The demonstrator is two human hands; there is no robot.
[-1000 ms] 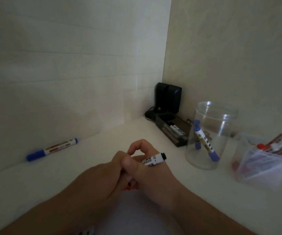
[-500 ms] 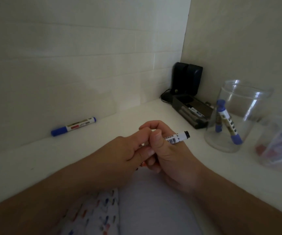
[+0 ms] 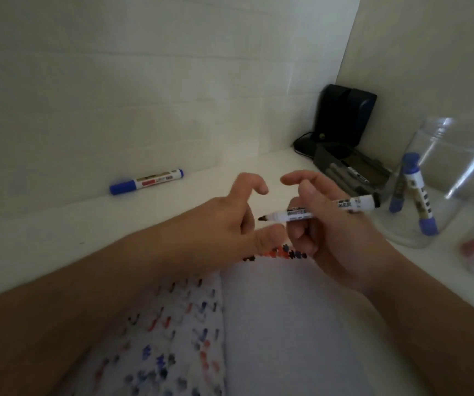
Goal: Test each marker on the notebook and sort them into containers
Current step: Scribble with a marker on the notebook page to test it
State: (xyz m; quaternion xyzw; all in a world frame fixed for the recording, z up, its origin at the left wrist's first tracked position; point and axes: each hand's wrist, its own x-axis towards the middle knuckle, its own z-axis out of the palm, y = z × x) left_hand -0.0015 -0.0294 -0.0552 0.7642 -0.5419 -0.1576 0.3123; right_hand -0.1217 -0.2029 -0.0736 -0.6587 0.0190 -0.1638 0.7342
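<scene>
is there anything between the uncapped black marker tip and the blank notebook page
Nothing visible. The right hand holds the black marker with its bare tip pointing left, above the notebook. The left hand is beside the tip, not under it.

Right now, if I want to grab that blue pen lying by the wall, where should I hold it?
Probably the white middle of the blue pen. It lies flat on the table, close along the wall, so there is little room behind it. Come down from above and pinch across the barrel, fingers front and back. The round barrel could roll, so grip at its middle, not the cap.
</scene>
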